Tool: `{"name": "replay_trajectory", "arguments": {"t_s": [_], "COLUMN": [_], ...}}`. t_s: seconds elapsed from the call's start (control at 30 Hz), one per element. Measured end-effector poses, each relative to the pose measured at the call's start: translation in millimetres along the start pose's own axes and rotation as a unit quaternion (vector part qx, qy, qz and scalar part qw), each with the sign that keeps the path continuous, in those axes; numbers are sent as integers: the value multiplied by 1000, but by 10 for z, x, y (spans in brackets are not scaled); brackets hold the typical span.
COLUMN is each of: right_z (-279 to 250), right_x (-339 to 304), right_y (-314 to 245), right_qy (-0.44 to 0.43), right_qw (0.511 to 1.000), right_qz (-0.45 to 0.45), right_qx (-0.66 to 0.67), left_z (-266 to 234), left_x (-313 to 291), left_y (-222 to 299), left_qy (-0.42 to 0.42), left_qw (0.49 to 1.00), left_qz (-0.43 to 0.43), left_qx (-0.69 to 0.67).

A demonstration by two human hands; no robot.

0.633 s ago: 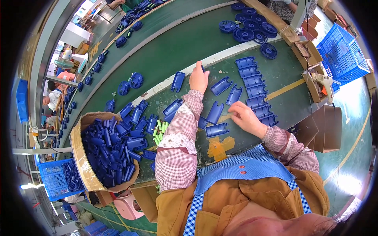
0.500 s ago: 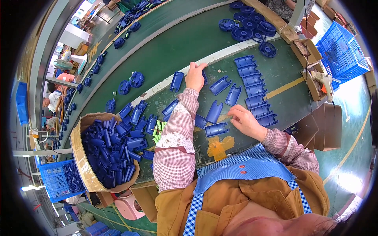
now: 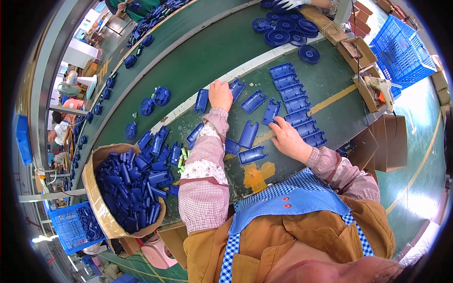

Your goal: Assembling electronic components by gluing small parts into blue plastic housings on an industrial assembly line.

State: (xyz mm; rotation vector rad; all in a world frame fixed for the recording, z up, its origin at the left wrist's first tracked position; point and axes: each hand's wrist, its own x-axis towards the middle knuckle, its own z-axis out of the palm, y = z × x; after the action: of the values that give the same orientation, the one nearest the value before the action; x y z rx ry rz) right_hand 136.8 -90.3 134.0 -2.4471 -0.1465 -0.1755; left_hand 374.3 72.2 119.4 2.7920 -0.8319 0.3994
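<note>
The left hand (image 3: 220,95) lay between two blue covers, with the left cover (image 3: 201,101) just beside it and the right cover (image 3: 237,89) near its fingers. Its fingers were bent; whether they gripped anything could not be told. The right hand (image 3: 290,140), well apart from the left, had its fingers parted at the near end of a third cover (image 3: 271,111); contact was unclear. The third cover was oblong, shallowly curved and glossy, with small prongs at one end.
</note>
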Motion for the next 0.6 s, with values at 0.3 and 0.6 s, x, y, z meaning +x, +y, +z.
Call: {"name": "replay_trajectory", "arguments": {"t_s": [0.3, 0.6], "right_z": [96, 59], "right_x": [215, 248], "right_y": [15, -45], "right_qy": [-11, -8], "right_qw": [997, 992], "right_qz": [-38, -94], "right_qx": [67, 88], "left_z": [-44, -404], "left_x": [-96, -83], "left_y": [275, -733], "left_qy": [-24, 35], "left_qw": [982, 996], "left_qz": [40, -18], "left_qx": [-182, -77]}}
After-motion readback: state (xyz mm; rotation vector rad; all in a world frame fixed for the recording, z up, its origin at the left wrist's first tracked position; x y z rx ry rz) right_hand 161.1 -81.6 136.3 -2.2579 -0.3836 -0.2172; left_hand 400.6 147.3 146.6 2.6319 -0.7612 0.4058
